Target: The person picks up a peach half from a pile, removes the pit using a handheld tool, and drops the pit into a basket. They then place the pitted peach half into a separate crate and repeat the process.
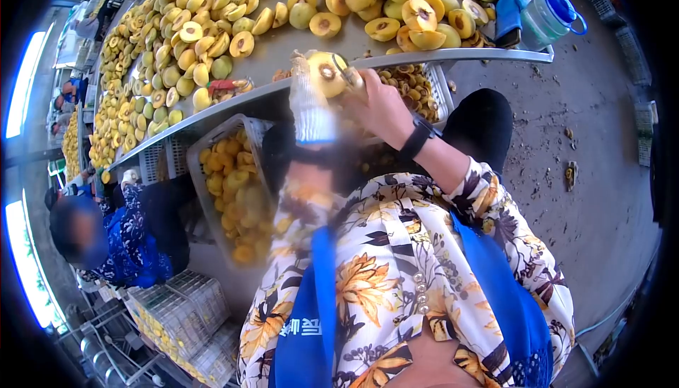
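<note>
My left hand, in a white knitted glove, is closed round a yellow peach half just over the table's near edge. The cut face is turned up, and its brown stone hollow shows. Bare and wearing a black wristband, my right hand grips a small pitting tool. Its curved metal end lies against the right side of the peach half. Part of the handle is hidden by my fingers. Many halved peaches cover the metal table beyond my hands.
A crate of peach halves stands at my lower left, and a crate of brown scraps sits under the table edge. A red-handled tool, blue cloth and water bottle lie along the table. A co-worker sits left.
</note>
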Tool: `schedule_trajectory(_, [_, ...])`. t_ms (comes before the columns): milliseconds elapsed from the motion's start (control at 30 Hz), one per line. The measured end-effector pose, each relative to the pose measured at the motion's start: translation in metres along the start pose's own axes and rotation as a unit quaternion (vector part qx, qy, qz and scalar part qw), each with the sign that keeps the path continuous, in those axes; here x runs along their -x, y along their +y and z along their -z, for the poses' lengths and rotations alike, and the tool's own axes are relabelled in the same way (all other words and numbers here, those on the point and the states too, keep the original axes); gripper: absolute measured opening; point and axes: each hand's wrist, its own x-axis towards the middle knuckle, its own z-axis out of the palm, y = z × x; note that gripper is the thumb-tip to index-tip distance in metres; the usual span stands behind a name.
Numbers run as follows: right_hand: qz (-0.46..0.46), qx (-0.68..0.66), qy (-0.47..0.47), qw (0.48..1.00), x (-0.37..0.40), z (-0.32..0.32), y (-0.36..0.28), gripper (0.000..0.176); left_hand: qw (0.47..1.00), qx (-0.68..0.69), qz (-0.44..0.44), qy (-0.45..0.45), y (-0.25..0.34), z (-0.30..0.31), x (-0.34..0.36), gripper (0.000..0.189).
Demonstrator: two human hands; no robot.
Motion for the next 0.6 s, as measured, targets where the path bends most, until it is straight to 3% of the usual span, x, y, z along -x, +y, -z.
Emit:
schedule_trajectory(33, [-0.004,0.011,-0.017,1.0,0.004,0.002,-0.001,0.032,0.998,-0.064,0.006,0.029,0.015,-0.018,0.025,0.043])
schedule_trajectory(133, [-0.015,-0.003,-0.053,0.998,0.011,0.002,0.007,0.029,0.997,-0.055,-0.02,-0.043,0.004,-0.005,0.011,0.042])
schedule_trajectory(233, [-0.021,0.017,-0.057,0.998,0.014,0.005,0.006,0.027,0.991,-0.095,-0.09,-0.035,-0.005,-0.013,0.022,0.041])
schedule_trajectory(333, [-0.006,0.038,-0.05,0.998,0.02,0.005,0.008,0.024,0.968,-0.221,-0.114,-0.044,0.009,-0.035,0.053,0.04])
schedule_trajectory(367, [-0.005,0.048,-0.06,0.997,0.021,0.006,0.009,0.023,0.976,-0.176,-0.111,-0.068,0.007,-0.033,0.052,0.039])
schedule_trajectory(467, [0.017,0.082,-0.108,0.991,0.023,0.007,0.014,0.019,0.975,-0.185,-0.02,-0.125,0.014,-0.019,0.038,0.039])
schedule_trajectory(500, [0.036,0.097,-0.134,0.985,0.022,0.007,0.02,0.018,0.949,-0.253,-0.023,-0.185,0.015,-0.008,0.024,0.04])
schedule_trajectory(600, [0.092,0.107,-0.178,0.974,0.017,0.009,0.03,0.017,0.914,-0.285,0.149,-0.245,0.016,0.008,-0.011,0.044])
